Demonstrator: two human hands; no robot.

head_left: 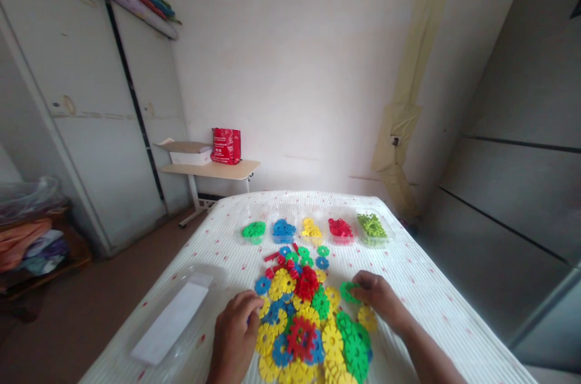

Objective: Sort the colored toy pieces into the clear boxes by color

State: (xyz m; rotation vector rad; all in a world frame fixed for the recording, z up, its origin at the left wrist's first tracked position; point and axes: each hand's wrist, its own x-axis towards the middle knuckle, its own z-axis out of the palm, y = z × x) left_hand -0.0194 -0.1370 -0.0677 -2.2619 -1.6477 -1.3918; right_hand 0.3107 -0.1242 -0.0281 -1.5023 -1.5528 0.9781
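Observation:
A heap of flat plastic snowflake discs [308, 323] in yellow, blue, red and green lies on the white cloth in front of me. My left hand [236, 332] rests curled at the heap's left edge, fingertips on yellow and blue discs. My right hand [379, 299] is at the heap's right side, fingers pinched on a green disc [348, 292]. Beyond the heap stands a row of clear trays holding sorted pieces: green [253, 230], blue [284, 230], yellow [311, 228], red [340, 228] and light green [372, 227].
The table [417, 275] carries a white patterned cloth. A clear flat lid [175, 317] with white paper lies at the left. A small side table [213, 169] with a red bag and a box stands by the wall. Wardrobes at left, grey cabinet at right.

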